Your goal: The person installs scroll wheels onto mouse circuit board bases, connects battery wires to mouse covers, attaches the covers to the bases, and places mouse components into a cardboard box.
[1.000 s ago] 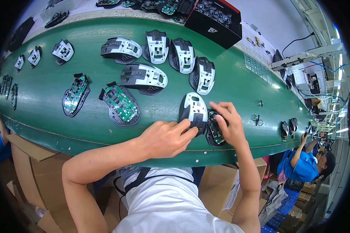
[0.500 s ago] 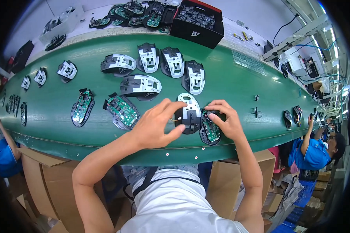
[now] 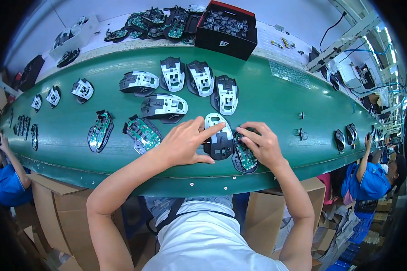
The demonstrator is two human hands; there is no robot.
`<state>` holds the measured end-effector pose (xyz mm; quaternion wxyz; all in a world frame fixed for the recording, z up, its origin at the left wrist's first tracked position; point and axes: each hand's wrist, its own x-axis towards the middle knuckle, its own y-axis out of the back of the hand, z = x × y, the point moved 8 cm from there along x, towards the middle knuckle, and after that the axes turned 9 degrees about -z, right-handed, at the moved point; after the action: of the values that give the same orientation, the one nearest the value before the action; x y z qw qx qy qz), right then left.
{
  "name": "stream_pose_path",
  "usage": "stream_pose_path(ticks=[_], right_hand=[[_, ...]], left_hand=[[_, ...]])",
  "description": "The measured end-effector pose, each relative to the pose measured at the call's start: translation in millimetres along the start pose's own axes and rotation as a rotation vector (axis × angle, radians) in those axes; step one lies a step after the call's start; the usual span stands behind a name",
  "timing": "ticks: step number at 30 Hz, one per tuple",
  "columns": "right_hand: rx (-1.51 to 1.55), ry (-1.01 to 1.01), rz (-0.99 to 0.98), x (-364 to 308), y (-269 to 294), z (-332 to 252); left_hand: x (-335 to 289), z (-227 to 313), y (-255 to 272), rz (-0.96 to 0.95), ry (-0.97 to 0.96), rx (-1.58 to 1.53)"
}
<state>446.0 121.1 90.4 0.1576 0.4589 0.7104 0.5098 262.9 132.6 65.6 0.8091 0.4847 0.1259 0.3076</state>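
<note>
Just in front of me a mouse top shell (image 3: 220, 145), white and black, lies on the green belt (image 3: 276, 158). My left hand (image 3: 182, 143) is beside it with fingers and thumb spread, the index fingertip resting on its white part. Against the shell's right side is a mouse base (image 3: 246, 159) with a green circuit board. My right hand (image 3: 262, 141) has thumb and fingers closed together over the far end of that base; any small part between them is hidden. Left of my left hand lies another mouse base (image 3: 143, 134), partly covered by the hand.
Several mouse shells (image 3: 172, 74) stand farther back, and a third base (image 3: 100, 132) lies left. A black box (image 3: 226, 45) of small parts and a pile of boards (image 3: 153, 22) sit on the ledge. Small loose parts (image 3: 301, 133) lie right. Co-workers in blue (image 3: 371, 179) are at both sides.
My left thumb has moved down and away from the shell, opening the hand wider. My right fingers have drawn closer together at the base's far end. The view has shifted slightly.
</note>
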Motion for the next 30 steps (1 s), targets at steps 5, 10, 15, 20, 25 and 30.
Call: stream_pose_path(ticks=[5, 10, 15, 20, 25, 30], right_hand=[[0.164, -0.146, 0.248, -8.6, 20.0, -0.6], [-0.036, -0.053, -0.041, 16.3, -0.7, -57.7], [-0.287, -0.123, -0.050, 36.4, -38.1, -73.5], [-0.131, -0.074, 0.091, 30.6, -27.4, -76.8], [0.007, -0.090, 0.211, -3.0, -10.8, -87.2], [-0.003, 0.220, 0.160, -7.9, -17.1, -129.2]], left_hand=[[-4.9, 3.4, 6.1, 0.084, -0.066, 0.111], [-5.3, 6.6, 17.5, 0.142, -0.079, 0.142], [-30.5, 4.5, 25.3, 0.110, 0.004, -0.003], [-57.5, -4.6, 42.8, 0.106, 0.093, -0.118], [-68.4, -8.4, 47.4, 0.181, 0.142, -0.232], [-31.5, -17.8, 1.8, -0.230, 0.127, -0.663]])
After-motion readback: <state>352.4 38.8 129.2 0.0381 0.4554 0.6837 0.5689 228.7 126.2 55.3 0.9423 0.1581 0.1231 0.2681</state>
